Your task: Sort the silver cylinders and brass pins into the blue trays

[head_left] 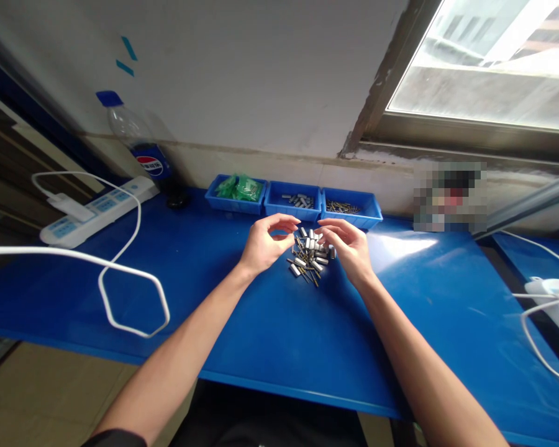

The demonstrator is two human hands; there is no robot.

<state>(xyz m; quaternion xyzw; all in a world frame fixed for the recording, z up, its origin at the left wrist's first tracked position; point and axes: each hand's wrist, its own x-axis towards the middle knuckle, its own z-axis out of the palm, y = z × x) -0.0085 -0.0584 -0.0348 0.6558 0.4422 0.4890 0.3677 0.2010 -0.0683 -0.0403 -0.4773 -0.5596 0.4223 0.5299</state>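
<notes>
A small mixed pile of silver metal cylinders point(309, 244) and thin dark and brass-coloured screws or pins point(315, 279) lies on the blue table point(279, 323). My left hand point(266, 243) hovers at the left side of the pile, its fingers curved and the thumb apart from them, with nothing visible between. On the opposite side, my right hand point(349, 245) curls above the pile's right edge. Its fingers are bent with the thumb below them, and I see nothing held. Some pieces are hidden behind the right fingers.
Three blue bins stand along the wall: one with green packets point(237, 188), one with silver cylinders point(300, 200), one with screws or pins point(342, 207). A cola bottle point(151, 162), power strip point(105, 208) and looped white cable point(135, 264) occupy the left.
</notes>
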